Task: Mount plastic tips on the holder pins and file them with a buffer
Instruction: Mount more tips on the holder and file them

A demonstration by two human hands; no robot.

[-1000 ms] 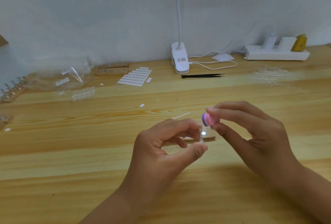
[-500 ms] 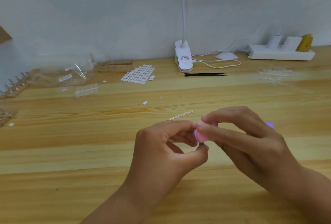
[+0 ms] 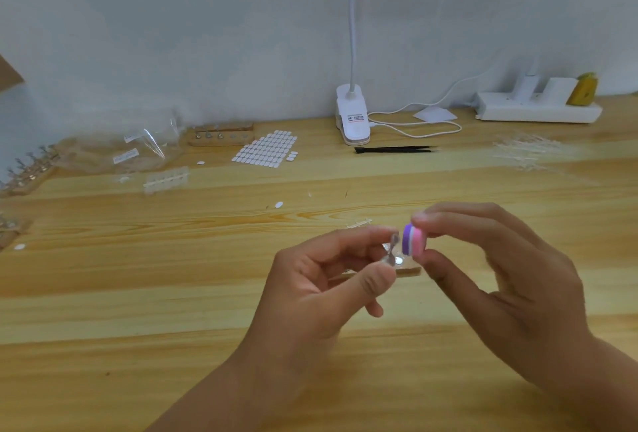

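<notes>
1. Left hand [image 3: 328, 283] pinches the holder pin [image 3: 393, 249] between thumb and forefinger, with the other fingers curled under. The pin is held up, just above a small wooden block [image 3: 411, 271] lying on the table [image 3: 172, 293].
2. Right hand [image 3: 511, 279] pinches the buffer [image 3: 412, 242] between thumb and fingertips. Its purple face is turned toward the pin's top end, just beside it. Cannot tell whether they touch.
3. The plastic tip should be on the pin's top. It is clear and blurred here, so I cannot confirm it is seated.
4. Risk: a hard buffer stroke pops the tip off the pin. The likely cause is a weak mount combined with sideways force.
5. Risk: the pin twists or slips in the left pinch. The grip is only two fingers on a thin metal stem, and the pin isn't braced on the block.
6. Risk: the buffer scrapes the left fingertips, since the forefinger sits very close to the filing spot.
7. Risk: a dropped clear tip gets lost on the table among the loose white tabs [image 3: 279, 204] and the tip strip [image 3: 359, 224] nearby.
8. Farther out are the tab sheet [image 3: 266, 152], tweezers [image 3: 393, 149] and lamp clamp [image 3: 352, 117], all well apart from the hands and unlikely to be hit.
</notes>
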